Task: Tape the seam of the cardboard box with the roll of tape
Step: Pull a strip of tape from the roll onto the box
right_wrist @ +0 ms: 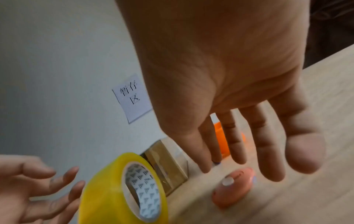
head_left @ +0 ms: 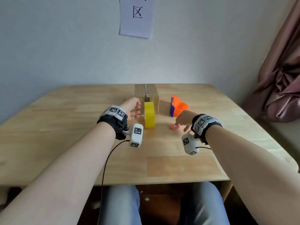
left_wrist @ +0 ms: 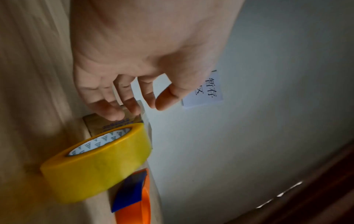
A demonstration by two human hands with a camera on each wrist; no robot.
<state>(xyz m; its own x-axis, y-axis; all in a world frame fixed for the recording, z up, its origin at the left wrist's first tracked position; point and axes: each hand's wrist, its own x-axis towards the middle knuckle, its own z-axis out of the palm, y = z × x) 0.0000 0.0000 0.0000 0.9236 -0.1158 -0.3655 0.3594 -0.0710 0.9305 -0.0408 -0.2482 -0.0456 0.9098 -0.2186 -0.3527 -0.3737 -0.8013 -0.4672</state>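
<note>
Paper sign (head_left: 136, 17) reads 暂存区.

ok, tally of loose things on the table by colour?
Yellow: 1, tape roll
Brown: 1, box
Orange and blue: 1, dispenser
Pink: 1, small oval item
Total: 4

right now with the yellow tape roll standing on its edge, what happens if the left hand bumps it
The yellow tape roll stands on its rim on the table, so it would probably roll or topple. Its wide band may steady it. The left hand is open beside it.
</note>
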